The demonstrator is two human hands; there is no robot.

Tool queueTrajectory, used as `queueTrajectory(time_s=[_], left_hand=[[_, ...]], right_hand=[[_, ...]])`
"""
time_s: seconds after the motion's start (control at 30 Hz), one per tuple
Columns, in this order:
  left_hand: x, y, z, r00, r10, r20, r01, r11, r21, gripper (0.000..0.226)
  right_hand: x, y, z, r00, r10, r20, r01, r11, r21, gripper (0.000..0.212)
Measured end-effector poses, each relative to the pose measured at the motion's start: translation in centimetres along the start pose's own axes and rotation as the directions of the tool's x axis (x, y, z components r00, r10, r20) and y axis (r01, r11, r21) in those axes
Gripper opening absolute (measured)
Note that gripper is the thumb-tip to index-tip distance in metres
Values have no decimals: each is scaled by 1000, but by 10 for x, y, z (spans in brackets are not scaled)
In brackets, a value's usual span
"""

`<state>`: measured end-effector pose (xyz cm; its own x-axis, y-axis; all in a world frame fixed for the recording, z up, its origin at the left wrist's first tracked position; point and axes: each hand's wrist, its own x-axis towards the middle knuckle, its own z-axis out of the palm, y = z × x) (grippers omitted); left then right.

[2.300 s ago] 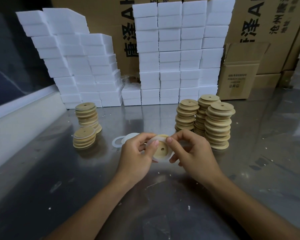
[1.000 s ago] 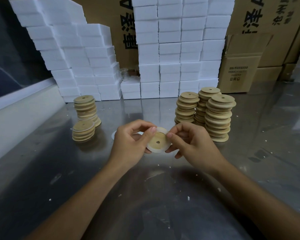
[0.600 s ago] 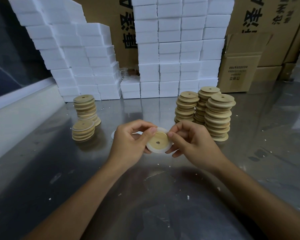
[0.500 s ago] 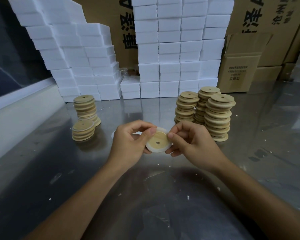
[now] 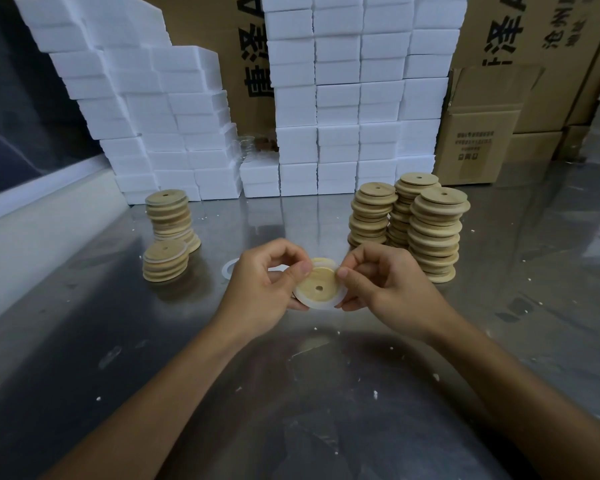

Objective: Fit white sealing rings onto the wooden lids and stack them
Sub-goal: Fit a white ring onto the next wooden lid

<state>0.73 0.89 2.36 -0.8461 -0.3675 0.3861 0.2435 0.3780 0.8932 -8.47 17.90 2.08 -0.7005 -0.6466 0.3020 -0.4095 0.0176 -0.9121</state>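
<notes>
While two short stacks of round wooden lids with white rings (image 5: 167, 237) are standing at the left of the shiny metal table (image 5: 84, 341), a loose white sealing ring (image 5: 228, 269) is lying flat just beside the left hand (image 5: 260, 292). That hand is curling its thumb and fingers round the left edge of a round pale wooden lid with a centre hole (image 5: 318, 285), held above the table, with a white sealing ring (image 5: 321, 304) sitting around its rim. Opposite, the right hand (image 5: 392, 289) is pinching the lid's right edge. Further right, three taller stacks of bare wooden lids (image 5: 423, 230) are standing before white foam blocks (image 5: 340, 98) and brown cardboard boxes (image 5: 478, 140).
</notes>
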Motion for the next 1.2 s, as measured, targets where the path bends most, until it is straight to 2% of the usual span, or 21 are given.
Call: queueTrajectory(time_s=[0.4, 0.7, 1.07, 1.2], left_hand=[[1, -3, 2, 999, 47, -1, -47, 997, 63, 21], [0, -1, 0, 999, 38, -17, -37, 998, 51, 17], [-3, 6, 2, 998, 55, -8, -55, 998, 29, 5], [-3, 6, 2, 997, 78, -21, -78, 997, 20, 10]], right_hand=[[2, 3, -1, 999, -50, 12, 50, 995, -83, 7], [1, 0, -1, 1000, -22, -4, 21, 996, -88, 8], [0, -1, -3, 1000, 16, -27, -16, 1000, -13, 10], [1, -2, -4, 999, 25, -36, -24, 999, 31, 10]])
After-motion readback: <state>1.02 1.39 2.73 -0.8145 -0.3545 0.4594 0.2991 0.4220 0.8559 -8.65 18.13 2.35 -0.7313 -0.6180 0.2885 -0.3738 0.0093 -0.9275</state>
